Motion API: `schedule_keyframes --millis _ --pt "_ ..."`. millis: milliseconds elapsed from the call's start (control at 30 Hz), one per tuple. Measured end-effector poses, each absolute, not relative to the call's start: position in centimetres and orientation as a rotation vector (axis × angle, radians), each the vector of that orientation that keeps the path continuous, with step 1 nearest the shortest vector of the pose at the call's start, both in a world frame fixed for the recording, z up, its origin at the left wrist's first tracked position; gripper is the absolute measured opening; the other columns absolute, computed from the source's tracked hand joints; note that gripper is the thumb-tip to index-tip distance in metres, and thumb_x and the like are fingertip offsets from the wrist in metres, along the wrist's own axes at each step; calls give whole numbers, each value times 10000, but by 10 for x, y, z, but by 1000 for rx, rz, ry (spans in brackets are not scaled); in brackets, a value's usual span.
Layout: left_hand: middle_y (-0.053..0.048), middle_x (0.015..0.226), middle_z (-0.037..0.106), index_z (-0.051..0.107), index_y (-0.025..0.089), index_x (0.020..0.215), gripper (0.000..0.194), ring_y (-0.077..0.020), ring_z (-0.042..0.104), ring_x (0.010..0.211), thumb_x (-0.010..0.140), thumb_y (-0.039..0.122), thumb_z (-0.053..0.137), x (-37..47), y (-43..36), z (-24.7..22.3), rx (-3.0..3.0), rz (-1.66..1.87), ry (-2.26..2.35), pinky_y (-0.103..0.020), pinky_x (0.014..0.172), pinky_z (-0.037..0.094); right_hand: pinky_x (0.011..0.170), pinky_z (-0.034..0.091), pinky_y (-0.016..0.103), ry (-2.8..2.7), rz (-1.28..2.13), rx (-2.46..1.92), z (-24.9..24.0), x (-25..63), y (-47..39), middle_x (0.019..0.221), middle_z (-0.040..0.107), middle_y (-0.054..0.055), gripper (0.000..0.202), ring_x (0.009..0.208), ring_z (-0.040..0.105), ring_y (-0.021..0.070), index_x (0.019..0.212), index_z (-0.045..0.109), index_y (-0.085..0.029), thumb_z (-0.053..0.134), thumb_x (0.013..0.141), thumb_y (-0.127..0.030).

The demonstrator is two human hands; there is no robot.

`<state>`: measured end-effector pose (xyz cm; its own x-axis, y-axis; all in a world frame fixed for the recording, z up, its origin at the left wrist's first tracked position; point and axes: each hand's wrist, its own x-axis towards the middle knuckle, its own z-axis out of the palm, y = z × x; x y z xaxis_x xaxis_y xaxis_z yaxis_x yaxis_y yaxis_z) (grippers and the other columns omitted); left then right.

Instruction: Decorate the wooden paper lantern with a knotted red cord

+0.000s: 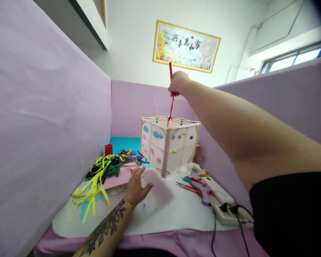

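Note:
My right hand (178, 83) grips a red stick (170, 69) high up, at the far end of my outstretched arm. From the stick a taut red cord (172, 107) runs down to the top of a box-shaped lantern (173, 153). The lantern has a pale wooden frame and white panels decorated with blue clouds, pink flowers, stars and small buttons. A shadow lies below its front corner, and it appears to hang over the white table cover (182, 217). My left hand (137, 187) is held with fingers apart, left of the lantern, with nothing in it.
Yellow-green, green and purple ribbons (96, 175) lie heaped at the left beside a red roll (108, 149). To the right are scissors (189, 188), a lilac glue gun (203, 192) and a power strip (230, 216) with cables. Lilac partitions (56, 107) enclose the table.

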<state>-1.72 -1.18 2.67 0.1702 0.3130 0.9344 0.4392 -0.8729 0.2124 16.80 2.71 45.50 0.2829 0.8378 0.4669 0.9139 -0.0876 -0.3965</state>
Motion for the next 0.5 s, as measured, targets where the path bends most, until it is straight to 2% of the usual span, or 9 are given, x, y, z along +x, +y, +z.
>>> schedule_keyframes --millis 133,233,333,500 --pt "-136 1108 507 294 181 1416 831 -249 561 944 799 691 518 -14 -12 25 -2432 -1728 -846 -419 800 522 733 583 416 -1580 -100 -1928 449 164 34 883 680 127 330 900 706 286 1169 499 -41 617 865 -92" --pt "-138 1105 478 235 179 1446 908 -243 538 936 782 758 451 -15 -11 22 -2306 -1903 -874 -397 758 522 725 584 399 -1572 -53 -1940 445 162 44 859 680 123 319 880 709 275 1130 518 -32 648 850 -113" --pt "-137 1103 437 224 172 1439 873 -243 506 952 810 747 413 -19 -8 19 -2035 -2109 -806 -394 748 510 751 568 422 -1599 -9 -1909 445 166 62 879 666 109 259 959 687 293 1037 566 -33 662 854 -190" --pt "-148 1115 451 306 165 1373 728 -249 507 959 857 661 441 -21 -9 23 -1907 -2059 -712 -392 736 498 749 540 472 -1675 -56 -1717 455 179 102 890 638 85 284 1079 625 342 905 593 -30 674 848 -296"
